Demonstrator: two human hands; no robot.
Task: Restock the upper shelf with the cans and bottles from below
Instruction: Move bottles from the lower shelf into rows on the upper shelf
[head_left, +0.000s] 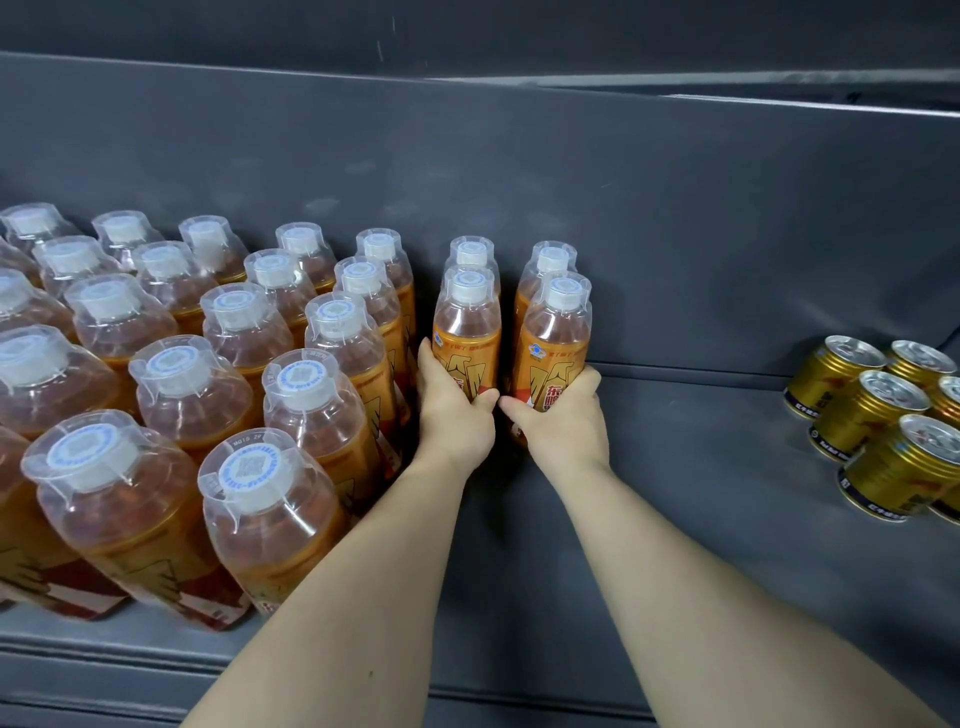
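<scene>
Two orange drink bottles stand upright on the grey shelf (701, 467), each in front of another like it against the back wall. My left hand (453, 410) grips the left bottle (466, 332) around its label. My right hand (563, 415) grips the right bottle (556, 343) the same way. The hands' thumbs nearly meet between the two bottles. Both arms reach in from the lower edge of the view.
Several rows of the same orange bottles (218, 374) with clear caps fill the shelf's left half. A group of gold cans (878, 431) stands at the right edge. The grey back wall (623, 208) rises behind. Bare shelf lies between my right arm and the cans.
</scene>
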